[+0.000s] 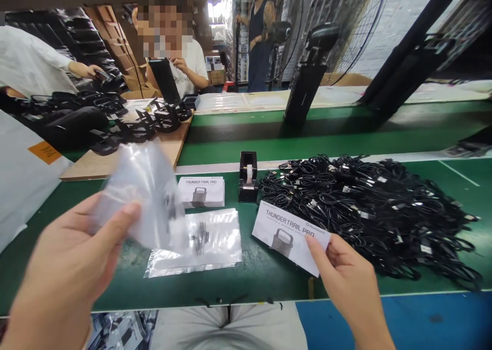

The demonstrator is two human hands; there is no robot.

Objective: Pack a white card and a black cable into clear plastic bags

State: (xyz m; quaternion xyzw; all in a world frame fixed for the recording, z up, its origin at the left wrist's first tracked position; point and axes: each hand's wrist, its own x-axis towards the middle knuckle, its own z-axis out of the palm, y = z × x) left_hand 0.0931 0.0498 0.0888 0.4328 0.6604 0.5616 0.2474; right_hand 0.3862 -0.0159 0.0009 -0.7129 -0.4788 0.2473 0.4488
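Observation:
Between thumb and fingers, my left hand [73,252] pinches a clear plastic bag [148,186], blurred by motion and raised above the green table. My right hand [348,275] grips the right end of a white printed leaflet [284,237] reading "THUNDER TRAIL PRO", with a picture of a handled speaker. A stack of like leaflets [202,192] lies at the table's middle. In front of it rests a pile of flat clear bags [207,242] with dark print, partly behind the held bag. Beyond the right hand spreads a large heap of coiled black cables [346,201].
A black tape dispenser [248,178] stands between leaflets and cables. Black parts [142,127] lie on a wooden board [180,145] at back left. A tall black speaker [305,88] leans on the green belt [238,135]. Co-workers sit and stand across; a bin of packets [119,329] is below left.

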